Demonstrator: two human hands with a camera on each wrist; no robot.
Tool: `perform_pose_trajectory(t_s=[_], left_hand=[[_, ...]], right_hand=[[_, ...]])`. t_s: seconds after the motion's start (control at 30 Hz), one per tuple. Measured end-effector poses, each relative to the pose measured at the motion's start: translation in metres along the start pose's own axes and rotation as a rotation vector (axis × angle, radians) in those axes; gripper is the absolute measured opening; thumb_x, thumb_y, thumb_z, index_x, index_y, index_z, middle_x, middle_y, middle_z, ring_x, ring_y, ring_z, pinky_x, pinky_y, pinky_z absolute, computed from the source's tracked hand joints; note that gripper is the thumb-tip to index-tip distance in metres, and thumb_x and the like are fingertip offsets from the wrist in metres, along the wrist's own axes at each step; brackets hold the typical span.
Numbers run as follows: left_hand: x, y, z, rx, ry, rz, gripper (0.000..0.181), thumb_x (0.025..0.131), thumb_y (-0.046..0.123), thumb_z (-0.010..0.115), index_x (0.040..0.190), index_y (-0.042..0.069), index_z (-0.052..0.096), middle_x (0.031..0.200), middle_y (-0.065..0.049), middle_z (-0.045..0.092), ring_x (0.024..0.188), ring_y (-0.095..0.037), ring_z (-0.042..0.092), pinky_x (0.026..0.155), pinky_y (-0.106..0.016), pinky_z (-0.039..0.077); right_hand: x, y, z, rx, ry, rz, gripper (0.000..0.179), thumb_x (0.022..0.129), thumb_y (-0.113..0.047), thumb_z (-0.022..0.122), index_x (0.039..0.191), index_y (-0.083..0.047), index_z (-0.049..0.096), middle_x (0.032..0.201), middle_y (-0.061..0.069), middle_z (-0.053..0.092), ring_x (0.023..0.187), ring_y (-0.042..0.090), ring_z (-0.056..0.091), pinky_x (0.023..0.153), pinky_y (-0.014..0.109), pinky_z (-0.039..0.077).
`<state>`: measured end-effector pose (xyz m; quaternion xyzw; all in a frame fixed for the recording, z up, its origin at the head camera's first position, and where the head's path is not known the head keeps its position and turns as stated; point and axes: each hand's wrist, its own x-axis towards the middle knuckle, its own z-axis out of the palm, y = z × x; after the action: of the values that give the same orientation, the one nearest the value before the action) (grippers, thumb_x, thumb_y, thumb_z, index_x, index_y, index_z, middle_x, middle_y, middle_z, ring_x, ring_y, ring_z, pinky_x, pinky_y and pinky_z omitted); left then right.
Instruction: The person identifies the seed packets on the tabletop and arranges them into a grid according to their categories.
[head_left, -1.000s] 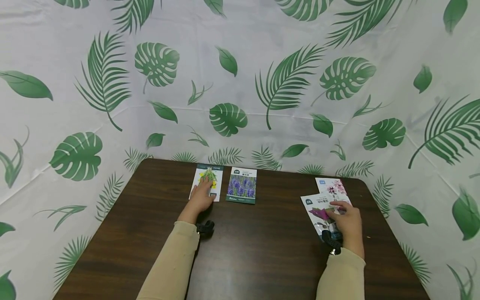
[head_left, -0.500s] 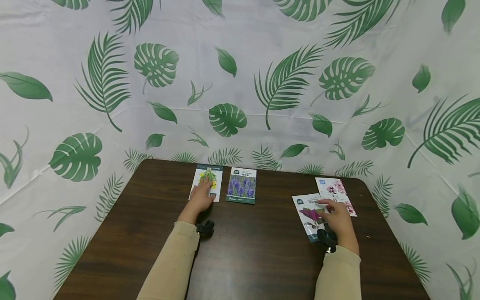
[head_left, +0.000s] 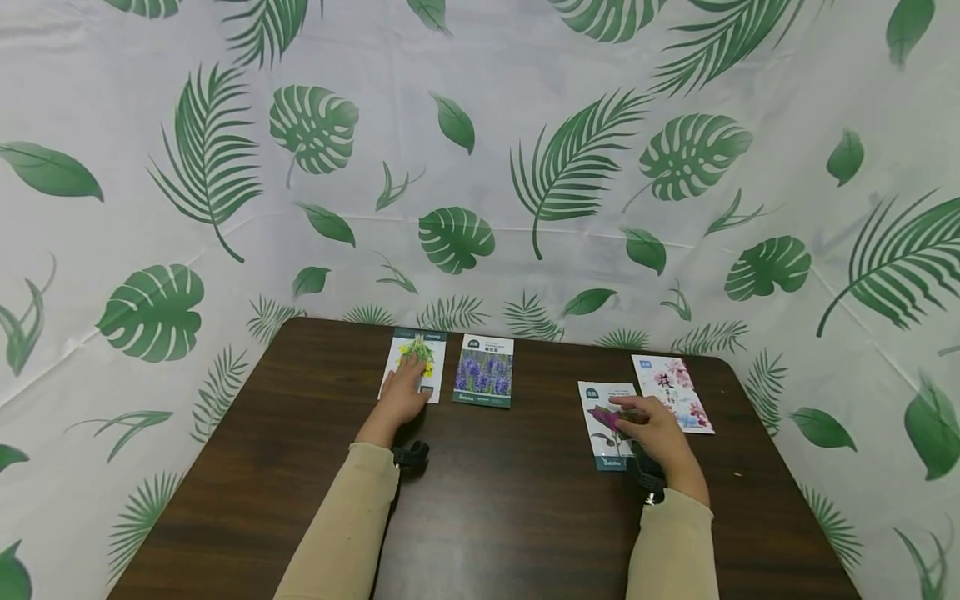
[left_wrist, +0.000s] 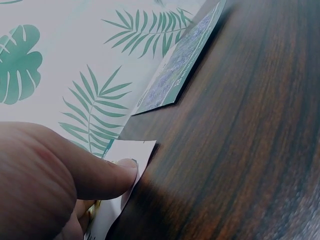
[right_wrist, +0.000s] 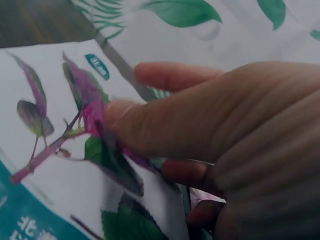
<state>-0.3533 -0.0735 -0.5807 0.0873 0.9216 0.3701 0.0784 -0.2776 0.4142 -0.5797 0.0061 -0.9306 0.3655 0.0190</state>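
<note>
The fingers (right_wrist: 175, 76) of the right hand (head_left: 663, 437) are being closed in a pinch on a white packet with magenta leaves (head_left: 604, 427), its right-hand side being grasped and the thumb (right_wrist: 160, 127) being laid across its printed face. This packet is being displayed right of centre in the head frame, its teal band being turned toward the bottom; whether it is being lifted clear cannot be told. At centre-left, the fingers of the left hand (head_left: 402, 400) are being held extended and relaxed, being rested on a packet with yellow flowers (head_left: 434, 367); in the left wrist frame, the thumb is being pressed on this packet near its edge. Just to its right, a purple-flower packet (head_left: 483, 372) is being shown flat and apart. Just beyond the right hand, toward the right of the frame, a pink-blossom packet (head_left: 672, 390) is being displayed at a slant. A dark strap is being worn at each wrist, below beige sleeves (head_left: 333, 529). All four packets are being carried by a dark wood-grain surface (head_left: 510, 500), which is being backed by a white leaf-print cloth (head_left: 465, 179) filling the upper frame.
</note>
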Motion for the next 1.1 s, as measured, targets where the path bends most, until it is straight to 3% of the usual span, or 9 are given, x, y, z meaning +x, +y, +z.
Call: perform_pose_trajectory(t_s=[0.13,0.23,0.33,0.47,0.57,0.67,1.1], left_hand=[[0.001,0.0,0.0,0.016,0.003,0.003,0.069,0.108,0.014,0.065,0.169,0.001,0.036,0.182,-0.022,0.013,0.171,-0.043,0.006,0.138,-0.063,0.003],[0.001,-0.001,0.001,0.028,0.005,0.004,0.068,0.108,0.014,0.065,0.169,0.0,0.036,0.182,-0.023,0.014,0.171,-0.043,0.007,0.138,-0.063,0.004],[0.001,-0.001,0.001,0.029,0.007,0.003,0.068,0.108,0.014,0.065,0.168,0.0,0.037,0.182,-0.022,0.015,0.171,-0.042,0.007,0.138,-0.062,0.004],[0.001,-0.001,0.001,0.036,0.012,0.005,0.068,0.107,0.014,0.066,0.168,0.0,0.038,0.182,-0.023,0.016,0.171,-0.042,0.008,0.138,-0.062,0.004],[0.002,-0.002,0.002,0.045,0.017,0.011,0.068,0.107,0.014,0.065,0.168,0.0,0.038,0.181,-0.023,0.016,0.171,-0.043,0.009,0.138,-0.063,0.005],[0.002,-0.002,0.002,0.046,0.009,0.014,0.068,0.108,0.014,0.065,0.168,0.0,0.037,0.182,-0.023,0.015,0.171,-0.043,0.008,0.138,-0.064,0.005],[0.004,-0.002,0.001,0.067,-0.041,0.016,0.069,0.11,0.016,0.063,0.17,0.002,0.034,0.183,-0.022,0.011,0.171,-0.043,0.005,0.138,-0.064,0.003]], right_hand=[[0.004,-0.002,0.008,0.0,-0.004,-0.052,0.036,0.099,-0.005,0.078,0.135,-0.01,0.078,0.127,0.022,0.066,0.107,0.032,0.059,0.089,0.038,0.052],[0.007,-0.004,0.016,-0.022,0.037,-0.087,0.032,0.096,-0.001,0.08,0.127,-0.008,0.081,0.124,0.023,0.067,0.108,0.034,0.06,0.089,0.04,0.051],[0.01,-0.008,0.023,-0.055,0.067,-0.153,0.031,0.093,0.004,0.08,0.121,-0.007,0.083,0.133,0.028,0.066,0.121,0.047,0.058,0.099,0.057,0.05],[0.013,-0.017,0.031,-0.032,0.036,-0.202,0.034,0.096,0.009,0.073,0.123,-0.008,0.082,0.154,0.029,0.059,0.15,0.057,0.043,0.123,0.076,0.032],[0.015,-0.023,0.036,0.025,-0.018,-0.17,0.034,0.101,0.007,0.067,0.128,-0.009,0.081,0.159,0.024,0.058,0.158,0.053,0.037,0.128,0.075,0.027],[0.015,-0.028,0.039,0.054,-0.057,-0.141,0.033,0.104,0.003,0.065,0.131,-0.009,0.079,0.16,0.021,0.058,0.158,0.049,0.041,0.128,0.072,0.03],[0.02,-0.037,0.047,0.022,-0.104,-0.086,0.037,0.106,-0.005,0.068,0.141,-0.012,0.074,0.166,0.02,0.054,0.157,0.048,0.044,0.127,0.07,0.035]])
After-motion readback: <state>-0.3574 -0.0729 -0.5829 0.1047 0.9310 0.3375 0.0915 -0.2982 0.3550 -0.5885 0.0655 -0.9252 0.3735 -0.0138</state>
